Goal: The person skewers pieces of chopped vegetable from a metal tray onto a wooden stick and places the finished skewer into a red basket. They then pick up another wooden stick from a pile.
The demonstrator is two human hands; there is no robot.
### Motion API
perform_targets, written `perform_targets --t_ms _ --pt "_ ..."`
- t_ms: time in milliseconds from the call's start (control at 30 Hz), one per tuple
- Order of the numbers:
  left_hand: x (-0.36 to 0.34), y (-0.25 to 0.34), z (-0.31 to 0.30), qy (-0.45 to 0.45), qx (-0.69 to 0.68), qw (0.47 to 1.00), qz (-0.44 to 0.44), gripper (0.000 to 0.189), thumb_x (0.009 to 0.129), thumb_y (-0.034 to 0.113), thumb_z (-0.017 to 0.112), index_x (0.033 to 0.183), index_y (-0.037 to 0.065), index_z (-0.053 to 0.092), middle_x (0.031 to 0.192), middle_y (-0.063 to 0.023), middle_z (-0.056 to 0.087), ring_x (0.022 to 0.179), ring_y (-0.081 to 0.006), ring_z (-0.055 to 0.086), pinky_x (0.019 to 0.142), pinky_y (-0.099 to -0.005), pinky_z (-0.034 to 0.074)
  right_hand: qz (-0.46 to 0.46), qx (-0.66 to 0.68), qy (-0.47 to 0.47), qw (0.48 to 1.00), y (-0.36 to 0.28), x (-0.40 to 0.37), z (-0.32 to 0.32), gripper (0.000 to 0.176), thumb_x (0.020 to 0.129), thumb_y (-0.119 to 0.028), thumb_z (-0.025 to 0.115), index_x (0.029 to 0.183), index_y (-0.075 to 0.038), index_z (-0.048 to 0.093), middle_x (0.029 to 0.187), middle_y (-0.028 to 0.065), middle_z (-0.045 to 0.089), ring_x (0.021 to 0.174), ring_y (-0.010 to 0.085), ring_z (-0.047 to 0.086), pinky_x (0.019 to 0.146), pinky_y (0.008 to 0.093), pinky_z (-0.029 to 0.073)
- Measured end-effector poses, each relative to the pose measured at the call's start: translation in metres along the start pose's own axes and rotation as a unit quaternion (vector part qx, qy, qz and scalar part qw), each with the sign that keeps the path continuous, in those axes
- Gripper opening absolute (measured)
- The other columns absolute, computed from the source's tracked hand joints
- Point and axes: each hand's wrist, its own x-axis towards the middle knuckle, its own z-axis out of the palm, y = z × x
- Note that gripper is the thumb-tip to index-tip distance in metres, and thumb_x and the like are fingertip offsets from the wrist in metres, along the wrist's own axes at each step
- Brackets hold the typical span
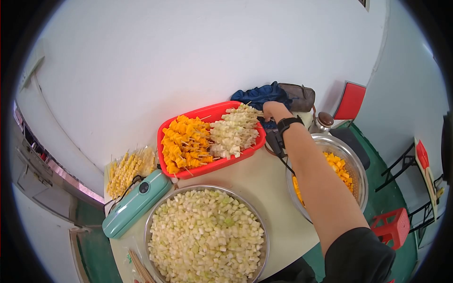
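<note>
My right hand (275, 111) reaches to the far right end of a red plastic basket (215, 166). Its fingers are curled at the stick end of a skewer of pale cubes (245, 112), on top of the pile there; the fingertips are partly hidden. Beside that pile, in the left half of the basket, lie skewers of orange cubes (186, 144). Only a sliver of what looks like my left hand (136, 281) shows at the bottom edge, near a bundle of bare wooden skewers (139, 265). A large metal bowl (267, 236) heaped with pale green-white cubes (207, 236) stands in front.
A teal sealing machine (137, 205) lies left of the bowl, with yellowish skewers (125, 177) behind it. At right, a metal basin (363, 188) holds orange cubes (337, 167). Dark blue cloth (259, 95), a grey-brown bag (298, 96) and a brown-lidded flask (323, 120) sit behind.
</note>
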Motion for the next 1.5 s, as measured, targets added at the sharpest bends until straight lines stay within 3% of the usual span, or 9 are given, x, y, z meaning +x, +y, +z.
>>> perform_targets --t_ms 200,300,433,933,1200,1233,1267,1400,1500 --pt "0.000 -0.005 0.003 -0.006 0.007 1.000 0.011 0.020 0.088 0.003 0.055 0.106 -0.004 0.057 0.110 -0.0221 0.057 0.089 -0.0300 0.060 0.074 -0.0355 0.052 -0.019 -0.029 0.014 0.999 0.010 -0.018 -0.036 0.034 0.065 -0.013 0.075 0.096 -0.005 0.067 0.105 0.0122 0.063 0.097 0.0271 0.061 0.079 0.0383 0.051" --pt "-0.001 -0.002 0.003 -0.009 0.003 1.000 0.010 0.019 0.088 0.003 0.055 0.105 -0.004 0.058 0.111 -0.0223 0.057 0.090 -0.0311 0.060 0.074 -0.0361 0.051 -0.082 -0.095 0.130 0.984 0.009 -0.010 -0.039 0.028 0.068 -0.010 0.063 0.096 -0.005 0.067 0.103 0.0148 0.063 0.096 0.0292 0.061 0.076 0.0392 0.051" --pt "0.000 0.007 0.000 -0.009 -0.008 1.000 0.000 0.019 0.088 0.005 0.054 0.104 -0.004 0.059 0.110 -0.0217 0.058 0.091 -0.0311 0.059 0.075 -0.0376 0.050 -0.141 -0.101 0.169 0.970 -0.016 -0.024 -0.047 0.026 0.066 -0.007 0.060 0.091 -0.007 0.068 0.097 0.0155 0.065 0.091 0.0306 0.062 0.073 0.0398 0.052" --pt "-0.004 0.009 -0.018 0.011 -0.002 0.999 -0.033 0.016 0.087 0.006 0.057 0.094 -0.007 0.063 0.105 -0.0219 0.060 0.094 -0.0330 0.059 0.077 -0.0374 0.049 -0.162 -0.079 0.191 0.965 -0.045 -0.058 -0.037 0.023 0.078 -0.013 0.054 0.097 -0.005 0.066 0.103 0.0131 0.064 0.096 0.0277 0.062 0.077 0.0385 0.051" --pt "-0.009 0.016 -0.027 0.007 -0.007 0.999 -0.043 0.018 0.088 0.008 0.056 0.098 -0.005 0.064 0.108 -0.0224 0.059 0.095 -0.0336 0.058 0.080 -0.0393 0.049 -0.177 -0.093 0.250 0.947 -0.029 -0.099 -0.050 0.024 0.077 -0.015 0.054 0.095 -0.006 0.067 0.100 0.0155 0.064 0.093 0.0297 0.062 0.076 0.0403 0.051" --pt "-0.014 0.008 -0.026 0.003 -0.052 0.996 -0.066 0.020 0.088 0.001 0.051 0.106 -0.006 0.056 0.116 -0.0194 0.053 0.094 -0.0275 0.057 0.079 -0.0342 0.048 -0.184 -0.087 0.253 0.946 -0.028 -0.110 -0.055 0.023 0.073 -0.012 0.056 0.092 -0.004 0.066 0.098 0.0181 0.064 0.093 0.0316 0.062 0.077 0.0415 0.051" --pt "-0.018 0.001 -0.027 0.001 -0.093 0.992 -0.090 0.026 0.088 -0.006 0.046 0.114 -0.008 0.049 0.123 -0.0164 0.048 0.092 -0.0215 0.057 0.078 -0.0291 0.048 -0.194 -0.082 0.255 0.944 -0.027 -0.117 -0.058 0.023 0.070 -0.008 0.057 0.090 -0.001 0.066 0.096 0.0208 0.063 0.093 0.0336 0.062 0.077 0.0428 0.051" --pt "-0.014 -0.015 -0.035 0.032 -0.013 0.997 -0.075 0.028 0.085 -0.004 0.052 0.113 -0.005 0.053 0.124 -0.0155 0.048 0.093 -0.0220 0.059 0.077 -0.0303 0.050 -0.267 -0.082 0.317 0.906 -0.011 -0.132 -0.057 0.017 0.065 -0.011 0.056 0.076 -0.002 0.066 0.079 0.0192 0.063 0.073 0.0367 0.061 0.065 0.0451 0.048" --pt "-0.005 -0.022 -0.048 0.032 -0.018 0.984 -0.173 0.030 0.080 -0.003 0.056 0.110 0.002 0.058 0.121 -0.0151 0.050 0.089 -0.0217 0.059 0.072 -0.0295 0.049 -0.405 0.021 0.362 0.839 0.001 -0.210 -0.045 0.018 0.079 -0.014 0.056 0.085 0.002 0.058 0.076 0.0172 0.060 0.069 0.0305 0.057 0.067 0.0366 0.045"
